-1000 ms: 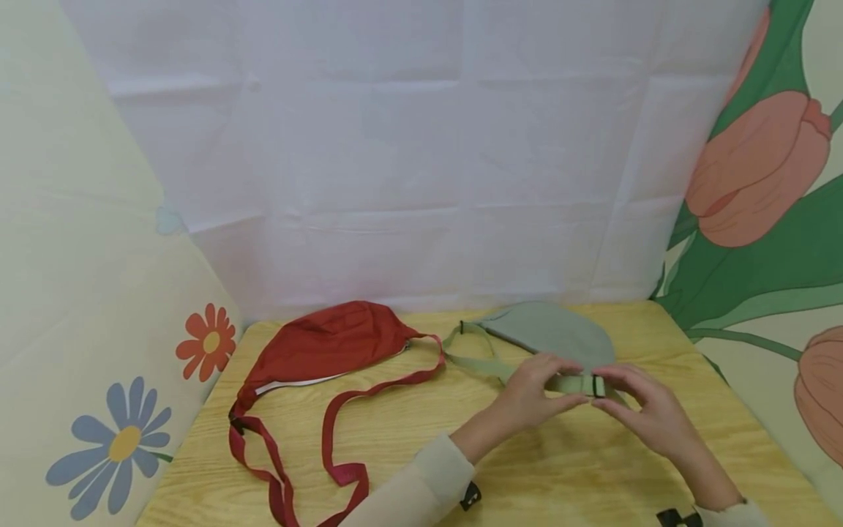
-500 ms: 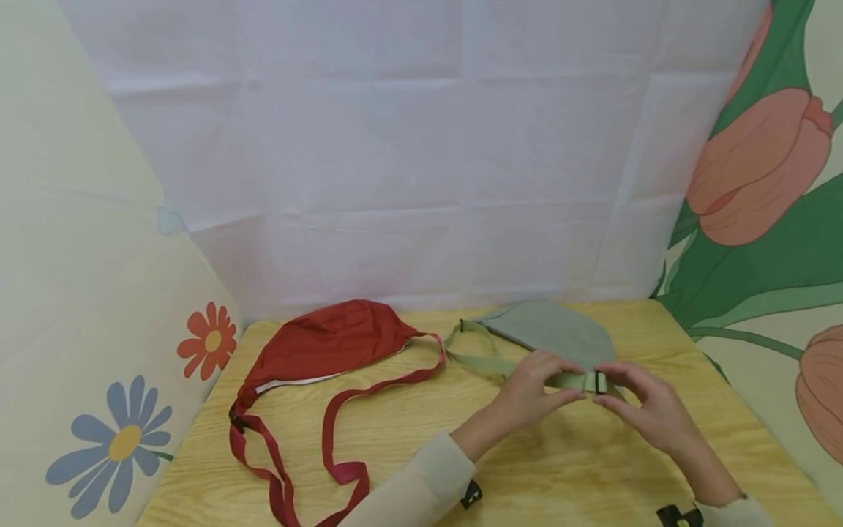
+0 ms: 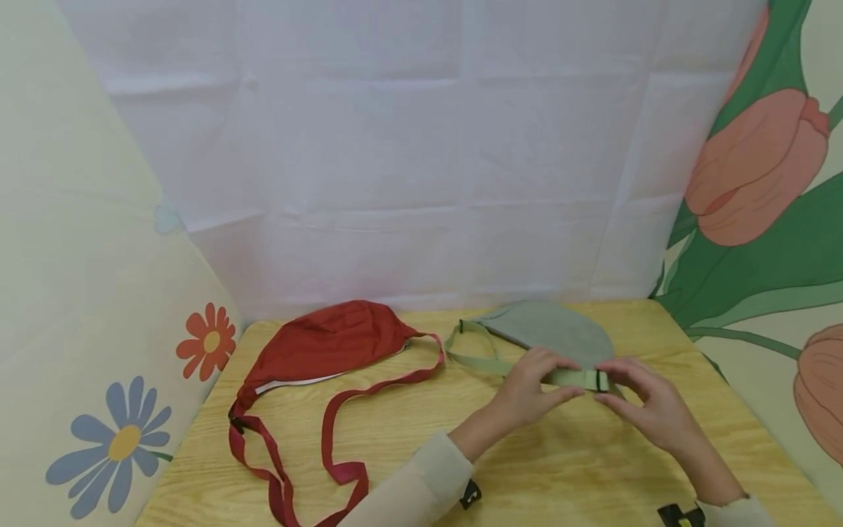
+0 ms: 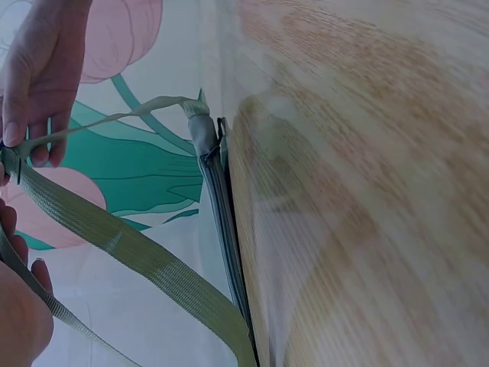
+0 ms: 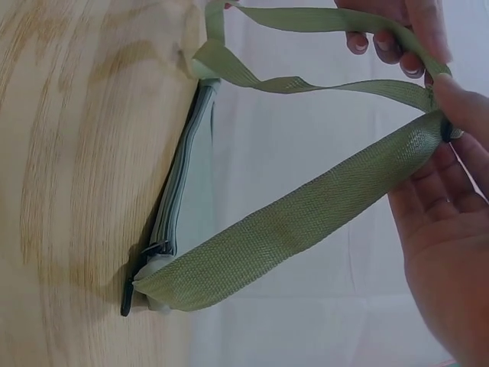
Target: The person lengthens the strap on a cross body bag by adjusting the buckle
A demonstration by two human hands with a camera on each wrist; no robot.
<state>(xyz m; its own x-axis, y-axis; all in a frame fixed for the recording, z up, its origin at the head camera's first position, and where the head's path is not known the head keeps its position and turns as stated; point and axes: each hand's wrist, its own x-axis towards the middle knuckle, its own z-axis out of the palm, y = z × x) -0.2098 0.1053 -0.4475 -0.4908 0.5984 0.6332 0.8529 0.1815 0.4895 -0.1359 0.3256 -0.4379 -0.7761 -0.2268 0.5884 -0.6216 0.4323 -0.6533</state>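
Strap runs crosswise, slider end at the right grip.

The grey-green waist bag lies on the wooden table, its green strap raised.

The webbing strap I grip is olive green, finely woven, its slider black, and its waist bag grey-green. The red waist bag has white trim and a crimson strap. My sleeves are cream. I see yellow wood grain on the table and pale lilac on the backdrop. Blue and orange-red flowers mark the cream left panel; pink tulips and green leaves the right.
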